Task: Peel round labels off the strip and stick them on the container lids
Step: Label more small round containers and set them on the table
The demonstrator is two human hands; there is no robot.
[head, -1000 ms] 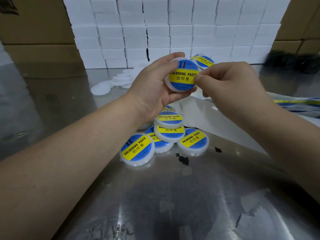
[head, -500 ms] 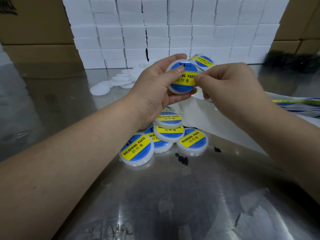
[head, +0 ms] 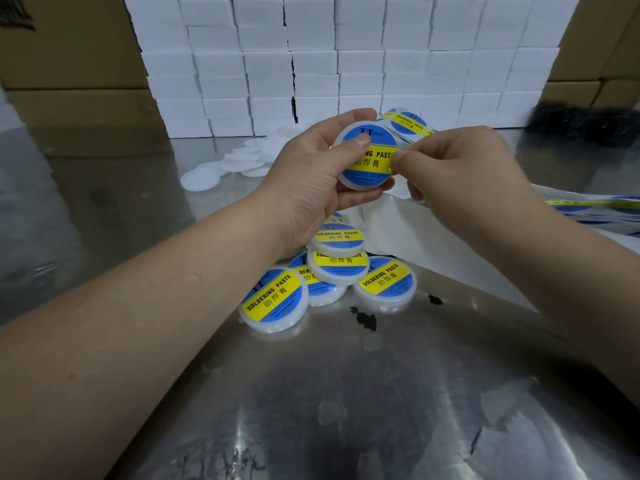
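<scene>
Label (head: 372, 163) sits on the lid (head: 360, 185) gripped by the left hand (head: 311, 181), thumb pressing its left half; the right hand (head: 460, 174) pinches its right edge, above the bench (head: 346, 393).

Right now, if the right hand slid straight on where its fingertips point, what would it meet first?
The labelled lid held in the left hand. The right hand points leftward at its right edge, fingertips seemingly pinching it, though depth is unclear.

Each round label (head: 273, 297) on a lid (head: 272, 328) says "SOLDERING PASTE" and "助焊膏". The strip label (head: 408, 123) says the same.
</scene>
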